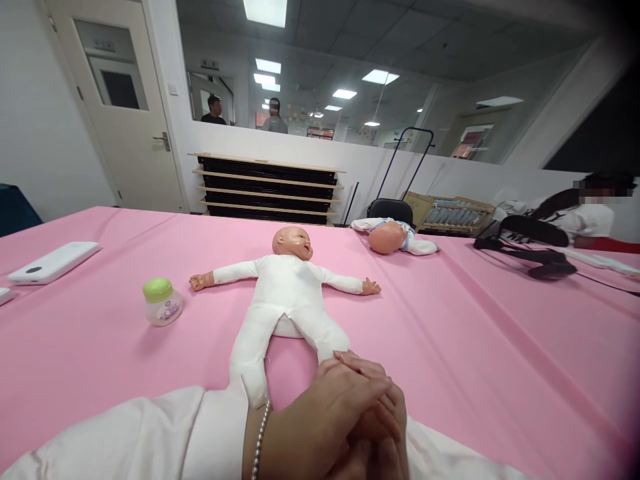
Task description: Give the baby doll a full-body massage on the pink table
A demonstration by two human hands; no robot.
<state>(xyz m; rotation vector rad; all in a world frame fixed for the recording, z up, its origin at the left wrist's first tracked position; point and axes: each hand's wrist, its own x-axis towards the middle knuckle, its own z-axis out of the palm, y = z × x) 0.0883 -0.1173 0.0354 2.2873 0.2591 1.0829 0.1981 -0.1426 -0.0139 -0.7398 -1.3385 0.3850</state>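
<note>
A baby doll [287, 287] with a white cloth body lies on its back on the pink table cover, arms spread and head away from me. My left hand [315, 420], with a beaded bracelet at the wrist, curls around the lower end of the doll's leg on the right. From the other side my right hand [393, 407] closes on the same leg, its fingers meeting those of my left hand. Between my palms shows a bit of the doll's foot [377, 423]; the rest of it is hidden. The other leg lies beside my left wrist.
A jar with a green lid [163, 302] stands left of the doll. A white power-bank-like device [55, 263] lies at far left. A second doll [389, 237] lies at the back edge. Black straps [530, 253] and a seated person [595, 213] are at right.
</note>
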